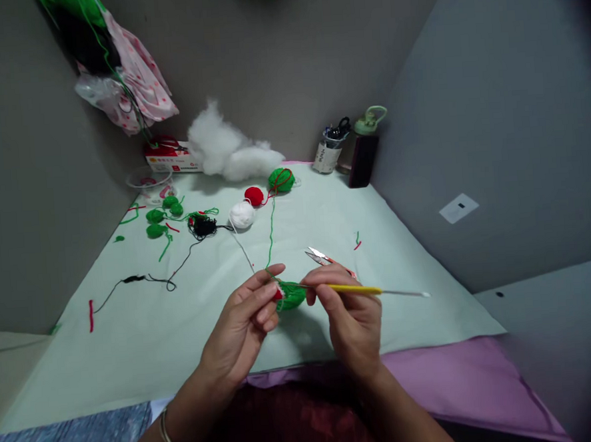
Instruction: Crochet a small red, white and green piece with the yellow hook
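Near the front of the table, my left hand [246, 321] pinches a small crochet piece [291, 295], mostly green with a red and white edge by the fingertips. A crochet hook [354, 289] with a yellow handle lies in my right hand [348, 311], its working tip pointing left at the piece. Green yarn [271, 232] runs from a green ball [281, 180] down to my left fingers. A white strand also leads from the white yarn ball [242, 215] toward that hand. Behind my right hand lie small scissors [320, 255], partly hidden by it.
White stuffing [228, 148] is heaped at the back, near a red yarn ball [254, 196]. Small green crocheted pieces [156, 231] and black yarn [203, 226] lie left. A pen cup [327, 156] and a bottle [364, 157] stand back right. Walls enclose the table.
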A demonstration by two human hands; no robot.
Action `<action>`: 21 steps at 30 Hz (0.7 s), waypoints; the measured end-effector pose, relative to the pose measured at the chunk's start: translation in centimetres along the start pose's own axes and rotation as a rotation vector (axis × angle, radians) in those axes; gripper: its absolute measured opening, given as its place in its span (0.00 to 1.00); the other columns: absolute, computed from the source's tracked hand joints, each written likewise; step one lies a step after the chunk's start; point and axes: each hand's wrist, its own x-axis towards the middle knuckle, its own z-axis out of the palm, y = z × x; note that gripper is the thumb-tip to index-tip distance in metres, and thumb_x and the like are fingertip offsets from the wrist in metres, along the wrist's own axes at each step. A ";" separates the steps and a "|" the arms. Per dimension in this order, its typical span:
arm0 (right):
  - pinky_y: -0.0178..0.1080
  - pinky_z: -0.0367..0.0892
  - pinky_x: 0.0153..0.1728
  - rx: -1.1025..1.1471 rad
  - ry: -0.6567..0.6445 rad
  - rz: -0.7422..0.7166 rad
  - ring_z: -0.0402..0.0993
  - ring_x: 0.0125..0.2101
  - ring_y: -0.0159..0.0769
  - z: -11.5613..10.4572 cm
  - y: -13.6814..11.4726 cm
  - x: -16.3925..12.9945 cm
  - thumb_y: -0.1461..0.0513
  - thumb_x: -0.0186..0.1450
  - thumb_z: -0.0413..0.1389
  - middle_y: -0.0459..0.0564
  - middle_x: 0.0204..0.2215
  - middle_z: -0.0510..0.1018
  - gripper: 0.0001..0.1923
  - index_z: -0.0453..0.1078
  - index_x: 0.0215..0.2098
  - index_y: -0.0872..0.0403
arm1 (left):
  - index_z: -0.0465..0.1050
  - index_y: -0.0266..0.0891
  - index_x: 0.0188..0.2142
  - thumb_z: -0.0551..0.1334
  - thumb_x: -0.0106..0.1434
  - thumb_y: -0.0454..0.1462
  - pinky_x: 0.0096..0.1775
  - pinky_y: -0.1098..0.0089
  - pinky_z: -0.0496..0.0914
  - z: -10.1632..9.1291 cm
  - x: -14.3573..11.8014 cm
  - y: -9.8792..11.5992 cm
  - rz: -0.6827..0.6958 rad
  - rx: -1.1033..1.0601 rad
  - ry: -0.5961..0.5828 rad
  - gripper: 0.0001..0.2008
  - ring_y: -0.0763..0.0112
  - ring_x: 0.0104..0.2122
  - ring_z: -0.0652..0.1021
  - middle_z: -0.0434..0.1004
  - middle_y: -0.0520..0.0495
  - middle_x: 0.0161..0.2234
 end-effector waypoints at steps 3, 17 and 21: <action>0.37 0.73 0.34 0.149 -0.042 0.131 0.75 0.33 0.33 0.3 0.2 0.3 0.63 0.73 0.58 0.47 0.34 0.81 0.09 0.81 0.40 0.47 | 0.84 0.38 0.46 0.76 0.58 0.34 0.21 0.82 0.64 0.3 -0.2 -0.2 0.074 0.103 -0.028 0.15 0.87 0.19 0.61 0.70 0.54 0.30; 0.37 0.73 0.32 0.316 -0.039 0.223 0.74 0.29 0.32 0.0 1.0 0.2 0.57 0.72 0.60 0.47 0.33 0.79 0.08 0.80 0.39 0.50 | 0.79 0.36 0.54 0.74 0.61 0.34 0.19 0.83 0.59 0.2 -0.5 -0.1 -0.020 0.085 -0.105 0.22 0.88 0.17 0.55 0.71 0.55 0.28; 0.34 0.71 0.27 0.495 0.045 0.395 0.72 0.25 0.30 -0.2 1.1 0.7 0.55 0.70 0.62 0.46 0.30 0.77 0.11 0.79 0.35 0.52 | 0.82 0.35 0.48 0.75 0.59 0.33 0.18 0.83 0.56 -0.2 -0.4 0.2 -0.078 0.020 -0.135 0.17 0.89 0.17 0.53 0.72 0.52 0.30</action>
